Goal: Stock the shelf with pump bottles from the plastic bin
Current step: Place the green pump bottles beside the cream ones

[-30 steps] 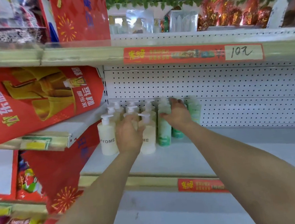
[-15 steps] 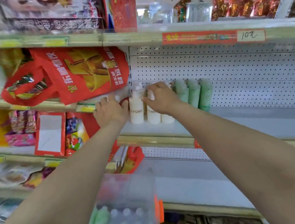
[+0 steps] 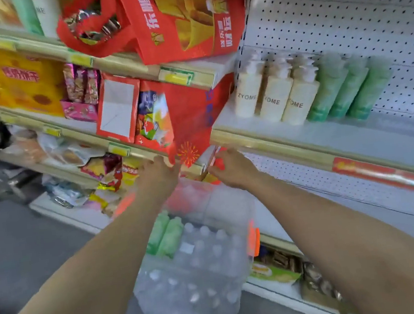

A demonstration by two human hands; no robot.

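Three cream pump bottles (image 3: 273, 91) marked ZYOME stand in a row on the white shelf (image 3: 354, 133), with three green bottles (image 3: 348, 87) to their right. Below, a clear plastic bin (image 3: 207, 209) holds two green bottles (image 3: 164, 235) and several white pump bottles (image 3: 206, 245). My left hand (image 3: 157, 174) and my right hand (image 3: 233, 168) hang in the air above the bin's far rim, below the shelf edge. Both hold nothing, with fingers loosely curled. The picture is blurred by motion.
A red gift bag (image 3: 178, 16) hangs over the shelf above, and another red bag (image 3: 193, 122) droops beside the cream bottles. Snack packets (image 3: 82, 88) fill the shelves to the left. A pegboard back wall (image 3: 340, 23) stands behind the bottles. Grey floor (image 3: 17, 258) lies at left.
Both hands have left the bottles on the shelf and dropped down to above the bin. The view has tilted downward, bringing the bin into sight.
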